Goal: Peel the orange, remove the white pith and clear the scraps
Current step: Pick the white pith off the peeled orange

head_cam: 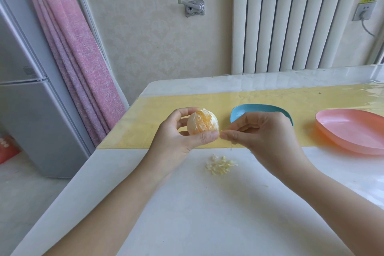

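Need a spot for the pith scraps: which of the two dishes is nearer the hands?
The blue dish, directly behind the right hand, which partly hides it. The pink dish sits farther right, clear of that hand.

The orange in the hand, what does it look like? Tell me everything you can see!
The orange is round and already peeled, with no rind showing. Most of it wears a pale, fuzzy coat of white pith, and a patch of juicy orange flesh shows at its top and front. The left hand holds it up above the table, thumb at its lower front, fingers curled round its other side. The right hand pinches a thin strand of pith right beside it.
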{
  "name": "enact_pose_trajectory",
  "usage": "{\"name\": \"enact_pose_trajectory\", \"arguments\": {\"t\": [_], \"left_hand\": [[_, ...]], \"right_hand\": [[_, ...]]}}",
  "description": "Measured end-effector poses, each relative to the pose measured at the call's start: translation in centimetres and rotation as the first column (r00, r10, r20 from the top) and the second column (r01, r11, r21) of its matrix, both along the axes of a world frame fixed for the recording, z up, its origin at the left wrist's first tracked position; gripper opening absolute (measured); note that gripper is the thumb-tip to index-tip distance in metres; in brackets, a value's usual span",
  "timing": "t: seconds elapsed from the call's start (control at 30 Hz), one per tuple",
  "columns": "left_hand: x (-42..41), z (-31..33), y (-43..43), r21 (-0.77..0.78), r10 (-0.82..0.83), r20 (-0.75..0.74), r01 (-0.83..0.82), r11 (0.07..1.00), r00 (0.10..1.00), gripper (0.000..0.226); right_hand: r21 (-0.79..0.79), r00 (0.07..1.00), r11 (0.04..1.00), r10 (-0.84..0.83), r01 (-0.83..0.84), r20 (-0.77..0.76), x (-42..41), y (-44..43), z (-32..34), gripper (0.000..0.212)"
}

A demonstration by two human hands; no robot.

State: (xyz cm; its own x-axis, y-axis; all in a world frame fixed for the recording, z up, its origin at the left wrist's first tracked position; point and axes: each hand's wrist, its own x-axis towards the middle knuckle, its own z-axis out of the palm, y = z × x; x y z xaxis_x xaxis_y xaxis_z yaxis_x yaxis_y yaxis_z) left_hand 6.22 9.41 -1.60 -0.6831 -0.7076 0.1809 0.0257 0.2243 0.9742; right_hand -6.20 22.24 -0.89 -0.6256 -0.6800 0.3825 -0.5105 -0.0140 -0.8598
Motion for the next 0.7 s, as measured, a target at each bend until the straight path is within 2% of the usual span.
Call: {"name": "enact_pose_trajectory", "arguments": {"t": [0.13,0.3,0.47,0.6,0.7], "left_hand": [[0.02,0.14,0.05,0.025,-0.022,-0.003,0.022,0.999,1.000,0.063],[-0.05,0.04,-0.06,0.036,-0.007,-0.008,0.008,0.999,1.000,0.060],[-0.05,0.13,0.01,0.031,-0.013,-0.011,0.013,0.999,1.000,0.068],[-0.09,-0.03,0.08,0.021,-0.020,-0.003,0.020,1.000,1.000,0.066],[-0.08,-0.05,0.03,0.017,-0.022,-0.001,0.022,1.000,1.000,0.063]], "right_hand": [[0.017,1.000,1.000,-0.005,0.006,-0.018,-0.13,-0.15,-0.27,0.013],[0.069,0.994,0.997,0.049,-0.042,-0.094,-0.09,-0.15,-0.52,0.029],[0.070,0.994,0.998,0.015,-0.008,-0.105,-0.15,0.15,-0.13,0.015],[0.106,0.966,0.993,-0.032,0.061,-0.258,-0.14,0.07,-0.08,0.025],[0.130,0.947,0.989,-0.030,0.075,-0.319,-0.24,-0.05,-0.32,0.020]]}}
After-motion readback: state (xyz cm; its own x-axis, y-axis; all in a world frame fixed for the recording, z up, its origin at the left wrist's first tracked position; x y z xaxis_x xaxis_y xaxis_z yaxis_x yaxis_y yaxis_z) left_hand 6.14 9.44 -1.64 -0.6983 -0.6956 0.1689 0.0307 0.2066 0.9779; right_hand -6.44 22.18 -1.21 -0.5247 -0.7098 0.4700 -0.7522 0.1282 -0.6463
